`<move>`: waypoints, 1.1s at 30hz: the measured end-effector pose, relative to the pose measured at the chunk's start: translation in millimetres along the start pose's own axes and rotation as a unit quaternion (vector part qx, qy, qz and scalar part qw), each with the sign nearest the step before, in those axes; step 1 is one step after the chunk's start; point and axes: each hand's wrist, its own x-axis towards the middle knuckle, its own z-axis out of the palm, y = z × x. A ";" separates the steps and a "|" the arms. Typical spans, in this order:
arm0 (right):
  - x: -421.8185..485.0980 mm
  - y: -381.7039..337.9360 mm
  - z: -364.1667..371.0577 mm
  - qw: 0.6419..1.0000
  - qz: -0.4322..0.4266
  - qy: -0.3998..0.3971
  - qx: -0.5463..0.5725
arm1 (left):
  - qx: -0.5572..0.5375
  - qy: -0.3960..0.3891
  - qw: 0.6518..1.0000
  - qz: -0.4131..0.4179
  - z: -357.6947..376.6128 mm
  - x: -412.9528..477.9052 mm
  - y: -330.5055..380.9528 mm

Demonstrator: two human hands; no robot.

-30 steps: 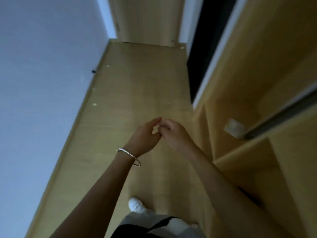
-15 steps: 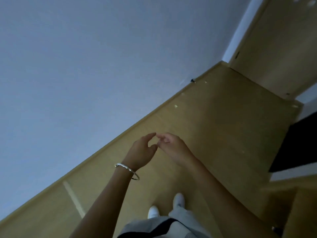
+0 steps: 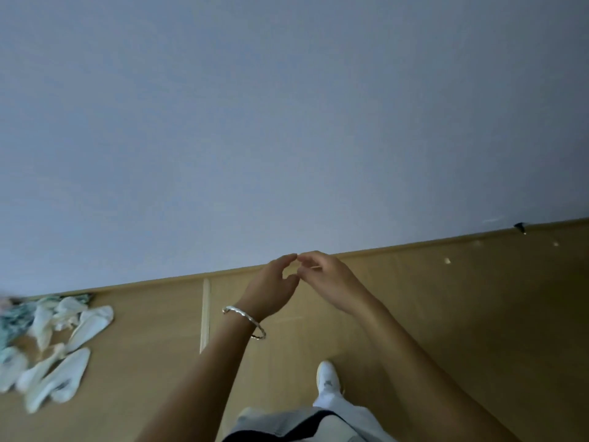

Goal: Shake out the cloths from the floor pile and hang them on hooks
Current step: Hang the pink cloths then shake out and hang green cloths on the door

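Pale wall [image 3: 287, 122] meets a wood floor [image 3: 478, 314]. Cloths [image 3: 54, 346] lie piled on the floor by the wall at far left, well apart from both hands. A white shoe [image 3: 328, 378] shows below. The left hand [image 3: 271, 288], with a bracelet [image 3: 243, 320] on its wrist, and the right hand [image 3: 328, 282] hover with fingertips almost meeting. Each grip is released, the fingers loosely curled and holding nothing.

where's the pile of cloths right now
In the head view the pile of cloths lies at the far left on the wooden floor, beside the wall, well left of the left hand.

Cloths [image 3: 47, 349] lie on floor [image 3: 446, 314], left of hands [image 3: 271, 288].
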 end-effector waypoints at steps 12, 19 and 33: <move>74.6 -30.7 22.3 0.971 -0.068 -0.212 -0.082 | -0.125 0.138 0.967 -0.176 -23.7 3.6 -44.9; 77.9 -77.5 94.0 0.927 -0.130 -0.320 -0.149 | -0.161 0.217 0.926 -0.262 -46.5 -49.6 -93.5; 68.6 -192.1 271.4 0.899 -0.186 -0.327 -0.226 | -0.203 0.290 0.901 -0.250 -168.6 -132.3 -239.9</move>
